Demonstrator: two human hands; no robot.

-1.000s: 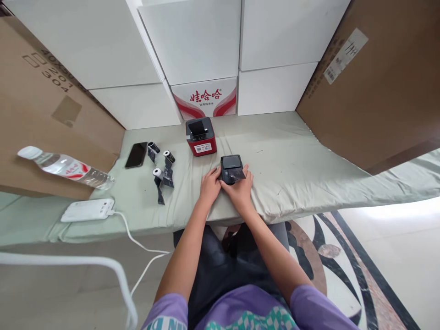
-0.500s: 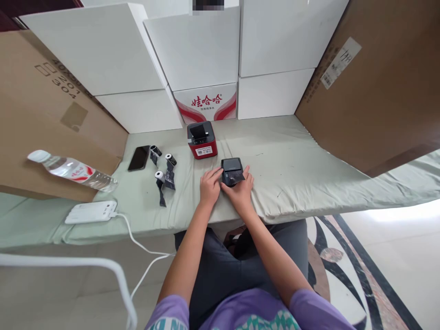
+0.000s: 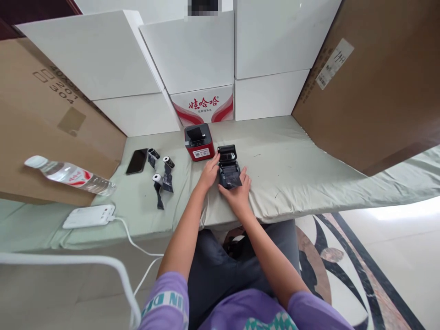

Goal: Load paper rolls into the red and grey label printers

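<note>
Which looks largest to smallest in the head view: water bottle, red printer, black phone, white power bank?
1. water bottle
2. white power bank
3. red printer
4. black phone
The bottle and power bank lie nearer the camera's edge, so their lead is unsure.
</note>
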